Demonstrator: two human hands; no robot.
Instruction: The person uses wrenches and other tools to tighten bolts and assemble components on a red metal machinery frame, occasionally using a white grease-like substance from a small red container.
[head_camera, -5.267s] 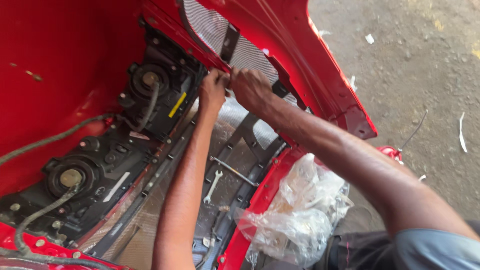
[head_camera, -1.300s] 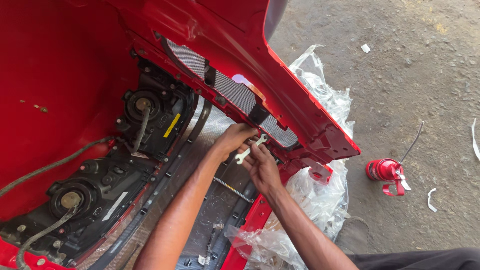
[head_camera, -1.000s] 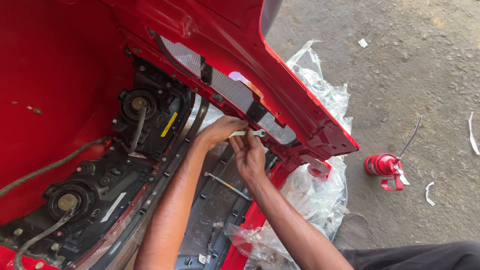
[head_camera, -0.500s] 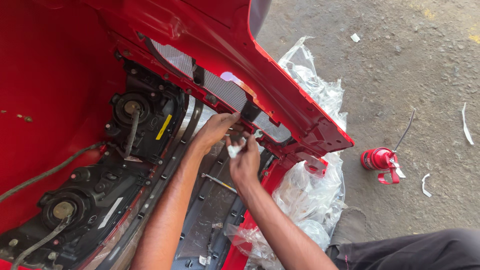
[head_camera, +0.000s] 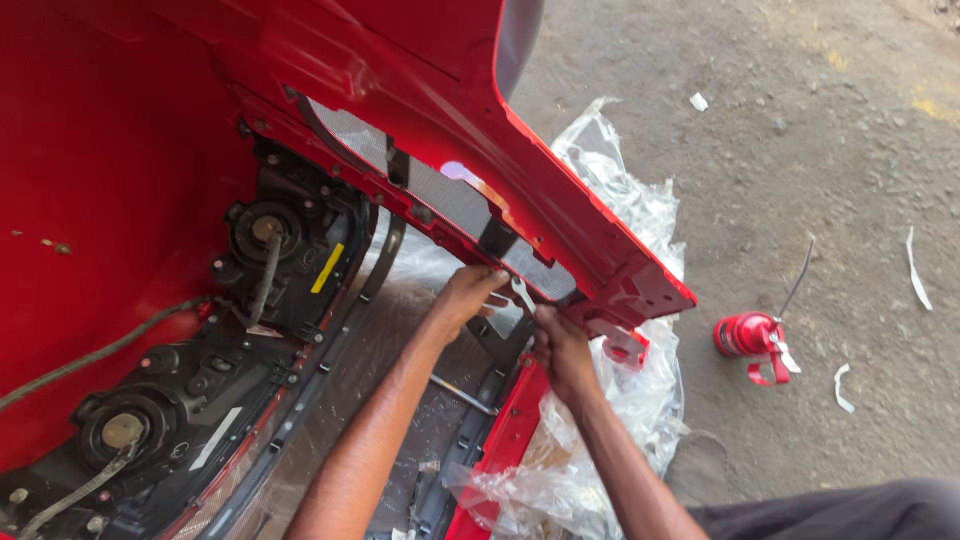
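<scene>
My left hand (head_camera: 462, 300) reaches up to the lower edge of the mesh grille (head_camera: 450, 195) inside an upturned red bumper (head_camera: 560, 215), its fingers curled beside a small silver spanner (head_camera: 523, 294). My right hand (head_camera: 560, 345) sits just below and right of it, gripping the spanner's lower end, which points up at the grille's edge. Both hands are close together, near the bumper's red corner bracket (head_camera: 625, 340).
Black fog lamp housings (head_camera: 268, 235) (head_camera: 122, 432) with cables sit at the left. A thin metal tool (head_camera: 462, 393) lies on the black trim below my hands. Crumpled clear plastic sheet (head_camera: 625, 205) lies under the bumper. A red canister (head_camera: 748, 335) stands on the concrete at the right.
Both hands have come down from the upper part of the grille to its lower right edge. The spanner now points up between them, and the view has shifted right.
</scene>
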